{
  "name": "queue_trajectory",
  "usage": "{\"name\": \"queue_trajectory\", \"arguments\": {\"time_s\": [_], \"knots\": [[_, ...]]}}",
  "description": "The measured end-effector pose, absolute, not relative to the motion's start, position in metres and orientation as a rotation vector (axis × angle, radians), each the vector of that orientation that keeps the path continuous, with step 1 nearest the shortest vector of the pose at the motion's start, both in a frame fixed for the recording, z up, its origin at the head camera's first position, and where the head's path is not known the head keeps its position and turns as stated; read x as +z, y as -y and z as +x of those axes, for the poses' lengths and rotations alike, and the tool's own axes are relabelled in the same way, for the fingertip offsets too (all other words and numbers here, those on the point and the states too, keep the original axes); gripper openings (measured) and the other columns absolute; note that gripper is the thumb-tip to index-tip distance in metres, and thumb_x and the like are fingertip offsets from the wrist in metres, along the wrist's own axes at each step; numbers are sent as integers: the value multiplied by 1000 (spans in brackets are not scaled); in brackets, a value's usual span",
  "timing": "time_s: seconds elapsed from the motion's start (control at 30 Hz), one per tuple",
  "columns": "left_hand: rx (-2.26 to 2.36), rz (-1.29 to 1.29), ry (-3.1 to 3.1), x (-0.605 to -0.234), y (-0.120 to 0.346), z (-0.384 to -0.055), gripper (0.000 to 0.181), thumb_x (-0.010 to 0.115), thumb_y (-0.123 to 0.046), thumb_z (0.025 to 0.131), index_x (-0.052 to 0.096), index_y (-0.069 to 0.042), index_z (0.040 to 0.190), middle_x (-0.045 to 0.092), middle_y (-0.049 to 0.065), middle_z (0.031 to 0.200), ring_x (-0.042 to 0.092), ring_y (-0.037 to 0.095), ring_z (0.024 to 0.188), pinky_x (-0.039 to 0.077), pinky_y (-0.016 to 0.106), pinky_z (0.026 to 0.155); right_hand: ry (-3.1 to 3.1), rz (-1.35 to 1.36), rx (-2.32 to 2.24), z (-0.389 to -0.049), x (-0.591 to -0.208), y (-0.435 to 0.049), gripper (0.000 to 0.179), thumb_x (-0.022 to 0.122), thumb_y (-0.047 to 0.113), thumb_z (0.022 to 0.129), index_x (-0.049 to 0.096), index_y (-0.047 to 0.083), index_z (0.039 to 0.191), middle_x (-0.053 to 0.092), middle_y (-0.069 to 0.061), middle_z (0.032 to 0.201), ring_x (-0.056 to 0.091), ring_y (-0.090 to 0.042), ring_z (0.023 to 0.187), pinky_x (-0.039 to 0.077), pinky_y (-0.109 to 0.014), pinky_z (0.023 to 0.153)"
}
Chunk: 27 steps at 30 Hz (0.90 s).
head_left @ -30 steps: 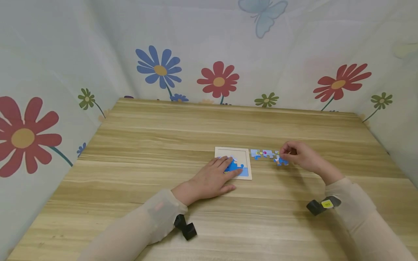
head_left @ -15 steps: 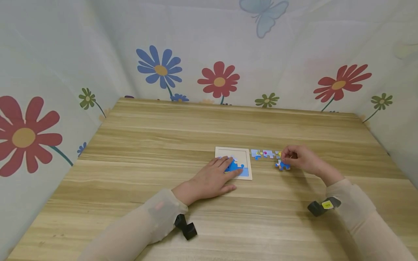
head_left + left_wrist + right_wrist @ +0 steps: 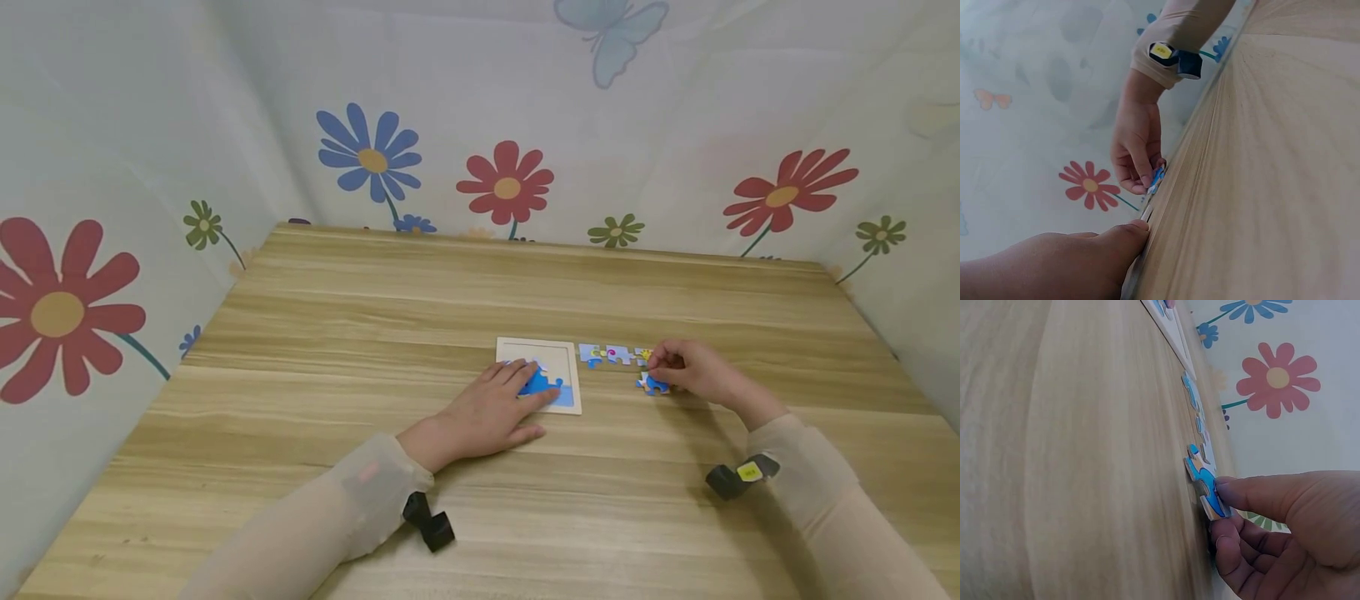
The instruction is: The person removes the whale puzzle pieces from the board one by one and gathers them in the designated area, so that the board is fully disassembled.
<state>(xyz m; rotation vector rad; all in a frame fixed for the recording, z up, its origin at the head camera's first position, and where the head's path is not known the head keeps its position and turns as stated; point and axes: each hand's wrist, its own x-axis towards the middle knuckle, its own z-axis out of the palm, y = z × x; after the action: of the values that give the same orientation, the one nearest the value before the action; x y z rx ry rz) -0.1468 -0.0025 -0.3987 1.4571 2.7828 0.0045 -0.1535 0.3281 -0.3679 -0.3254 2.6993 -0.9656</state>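
Note:
My left hand (image 3: pixel 487 412) lies with fingers spread over a pale square puzzle tray (image 3: pixel 539 342). Blue puzzle pieces (image 3: pixel 542 384) inside the tray show between and beyond those fingers, partly covered by them. To the right of the tray, my right hand (image 3: pixel 693 369) pinches a blue-and-white puzzle piece (image 3: pixel 1206 484) between thumb and fingers. In the right wrist view the piece is tilted, close over the table. Loose light-blue puzzle pieces (image 3: pixel 606 355) lie in a row between the tray and the right hand, one with a yellow print partly behind the fingertips.
The wooden table (image 3: pixel 375 292) reaches back to a white curtain (image 3: pixel 660 125) printed with flowers and a butterfly. Each wrist carries a black camera mount, the left mount (image 3: pixel 429 522) hanging close to the tabletop and the right mount (image 3: pixel 738 477) bearing a yellow label.
My right hand has shifted slightly toward me with the pinched piece, drawing it away from the row and uncovering more of the yellow-printed piece. My left hand stays on the tray.

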Motion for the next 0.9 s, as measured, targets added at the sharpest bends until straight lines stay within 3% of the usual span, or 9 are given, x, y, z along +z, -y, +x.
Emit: {"name": "queue_trajectory", "arguments": {"time_s": [0.33, 0.63, 0.9], "knots": [[-12, 1467, -2788, -399, 3, -147, 54, 38, -53, 99, 36, -31, 149, 33, 14, 155, 31, 29, 144, 27, 46, 118, -2731, -263, -956, -151, -370, -326, 12, 64, 7, 91, 61, -3, 96, 59, -8, 85, 47, -5, 66, 44, -20, 55], [4, 1454, -2777, -399, 2, -148, 55, 38, -53, 99, 36, -30, 149, 30, 16, 156, 29, 30, 145, 26, 46, 118, -2827, -300, -904, -146, -370, -328, 10, 67, 8, 89, 63, -1, 94, 62, -8, 86, 48, -7, 73, 42, -18, 64], [-9, 1455, -2776, -395, 1, -147, 56, 40, -53, 99, 36, -29, 149, 30, 16, 156, 28, 31, 146, 27, 47, 118, -2836, -218, -945, -143, -362, -328, 14, 62, 11, 92, 61, -1, 99, 62, -12, 89, 49, -7, 70, 44, -20, 57]]}}
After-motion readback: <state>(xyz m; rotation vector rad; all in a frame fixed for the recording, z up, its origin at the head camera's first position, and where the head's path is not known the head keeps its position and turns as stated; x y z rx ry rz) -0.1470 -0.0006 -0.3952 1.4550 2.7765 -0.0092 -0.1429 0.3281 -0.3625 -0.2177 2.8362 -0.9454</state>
